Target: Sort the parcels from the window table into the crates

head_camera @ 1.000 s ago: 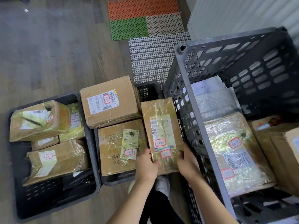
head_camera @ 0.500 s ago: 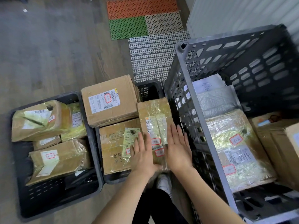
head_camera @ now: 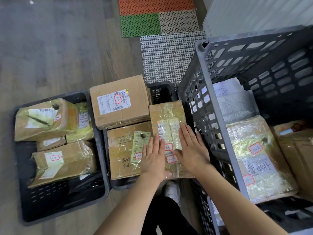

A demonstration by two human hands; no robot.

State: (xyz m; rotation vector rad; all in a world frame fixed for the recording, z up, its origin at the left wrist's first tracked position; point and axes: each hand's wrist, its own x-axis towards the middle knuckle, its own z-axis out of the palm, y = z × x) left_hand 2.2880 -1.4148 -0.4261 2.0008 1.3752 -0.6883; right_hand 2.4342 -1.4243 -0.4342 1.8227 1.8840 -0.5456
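Observation:
A long tape-wrapped cardboard parcel (head_camera: 166,114) with red-framed labels lies in the middle black crate (head_camera: 161,89), along its right side. My left hand (head_camera: 153,158) and my right hand (head_camera: 191,148) both lie flat on its near half, fingers straight, pressing down. Beside it in the same crate sit a large brown box (head_camera: 118,100) at the back and a taped box (head_camera: 122,150) with printed characters in front. The left black crate (head_camera: 55,206) holds several taped parcels (head_camera: 45,119).
A tall grey slotted crate (head_camera: 218,126) stands close on the right with wrapped parcels (head_camera: 254,150) inside. Perforated floor mats (head_camera: 159,17) and a white grid mat (head_camera: 169,55) lie beyond the crates. My shoe (head_camera: 172,190) shows below, on grey wood floor.
A second ago both hands gripped the long parcel's near end, holding it over the crate. It now lies in the crate, and both hands have opened flat on top.

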